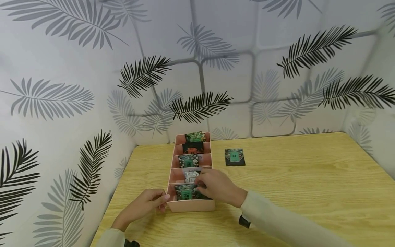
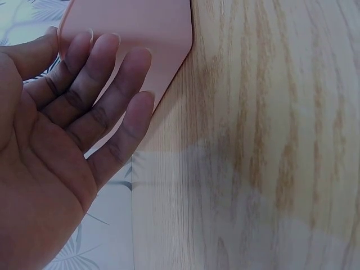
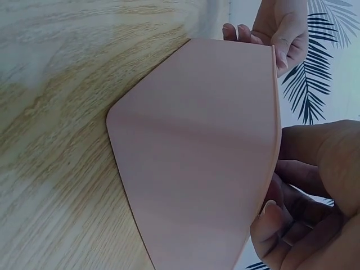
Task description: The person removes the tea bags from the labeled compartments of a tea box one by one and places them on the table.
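A long pink box [image 1: 191,206] divided into several compartments stands on the table, with flat printed sachets inside. My left hand [image 1: 151,200] holds the near left corner; its thumb lies at the rim and its fingers [image 2: 135,112] rest against the outer wall. My right hand [image 1: 219,185] reaches over the right rim with bent fingers, down among the sachets at the near end. A dark sachet with a green label [image 1: 186,195] sits in the nearest compartment, and a white patterned sachet [image 1: 190,176] in the one behind. The right fingertips are partly hidden, so any hold is unclear.
One dark sachet with a green label [image 1: 235,156] lies flat on the wooden table [image 1: 302,178], right of the box. Farther compartments hold a flowered sachet [image 1: 188,161], a black and red one [image 1: 192,148] and green ones [image 1: 195,137]. Leaf-patterned curtains [image 1: 216,75] hang behind and beside.
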{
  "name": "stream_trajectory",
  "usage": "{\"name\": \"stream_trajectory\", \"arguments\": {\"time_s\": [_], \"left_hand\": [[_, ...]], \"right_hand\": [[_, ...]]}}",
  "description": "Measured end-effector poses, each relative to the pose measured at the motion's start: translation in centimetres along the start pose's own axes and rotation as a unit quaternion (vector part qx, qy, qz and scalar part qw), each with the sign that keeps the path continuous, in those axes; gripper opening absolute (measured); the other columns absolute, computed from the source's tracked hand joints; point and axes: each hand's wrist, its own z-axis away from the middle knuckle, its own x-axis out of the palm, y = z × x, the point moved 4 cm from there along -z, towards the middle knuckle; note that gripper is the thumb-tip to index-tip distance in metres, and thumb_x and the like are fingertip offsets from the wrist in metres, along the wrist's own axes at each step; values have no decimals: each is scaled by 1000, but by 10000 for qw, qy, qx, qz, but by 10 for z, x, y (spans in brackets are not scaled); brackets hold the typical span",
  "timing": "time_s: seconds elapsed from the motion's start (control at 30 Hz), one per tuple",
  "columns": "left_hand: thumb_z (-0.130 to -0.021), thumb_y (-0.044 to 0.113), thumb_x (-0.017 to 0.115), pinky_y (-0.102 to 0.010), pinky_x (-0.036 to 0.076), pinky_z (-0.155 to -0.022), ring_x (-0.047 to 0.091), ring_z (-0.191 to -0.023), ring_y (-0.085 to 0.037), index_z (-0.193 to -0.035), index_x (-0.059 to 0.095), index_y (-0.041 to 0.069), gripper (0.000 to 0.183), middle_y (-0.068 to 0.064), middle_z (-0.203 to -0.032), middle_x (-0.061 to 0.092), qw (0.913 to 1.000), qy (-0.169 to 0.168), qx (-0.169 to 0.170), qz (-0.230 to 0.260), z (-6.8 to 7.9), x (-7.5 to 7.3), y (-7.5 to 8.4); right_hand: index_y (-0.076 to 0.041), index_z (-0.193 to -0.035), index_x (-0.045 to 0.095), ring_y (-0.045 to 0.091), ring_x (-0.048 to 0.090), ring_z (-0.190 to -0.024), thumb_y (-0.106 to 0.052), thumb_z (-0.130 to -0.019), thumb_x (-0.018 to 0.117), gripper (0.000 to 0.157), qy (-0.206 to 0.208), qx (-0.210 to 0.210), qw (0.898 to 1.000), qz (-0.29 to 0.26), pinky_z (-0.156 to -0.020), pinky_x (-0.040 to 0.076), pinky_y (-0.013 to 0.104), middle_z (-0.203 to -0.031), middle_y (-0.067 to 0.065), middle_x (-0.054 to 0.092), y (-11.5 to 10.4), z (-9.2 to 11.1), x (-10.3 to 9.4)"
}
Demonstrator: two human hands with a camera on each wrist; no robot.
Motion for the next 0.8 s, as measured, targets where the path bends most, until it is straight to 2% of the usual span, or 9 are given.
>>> {"name": "stream_trajectory", "arguments": {"time_s": [0.23,0.43,0.6,0.8], "left_hand": [[-111,32,51,-41,58,-74,69,-78,-36,-95,68,1,40,-15,-86,71,9999,13,86,-76,1,0,0],[-111,33,51,-41,58,-73,68,-78,-38,-94,68,1,40,-14,-85,71,9999,15,103,-104,0,0,-1],[-110,33,51,-41,59,-73,68,-78,-38,-94,68,2,39,-16,-85,71,9999,18,102,-74,-1,0,-1],[-110,34,51,-41,59,-74,68,-79,-38,-94,69,2,39,-16,-86,71,9999,18,83,-64,0,-1,0]], "right_hand": [[-13,-102,82,8,61,-80,-20,-92,81,12,-24,68,9997,253,-70,55,25,-91,-4,67,-4,0,-2],[-15,-91,81,8,57,-74,-18,-92,80,3,-33,102,9993,357,-64,53,25,-83,-5,65,-5,3,-5],[-15,-87,80,7,54,-70,-18,-91,80,5,-105,65,9982,582,-62,51,24,-80,-4,62,-5,4,-5],[-16,-84,81,8,54,-68,-15,-93,78,10,27,130,9962,866,-60,49,24,-75,-5,62,-8,7,-10]]}}
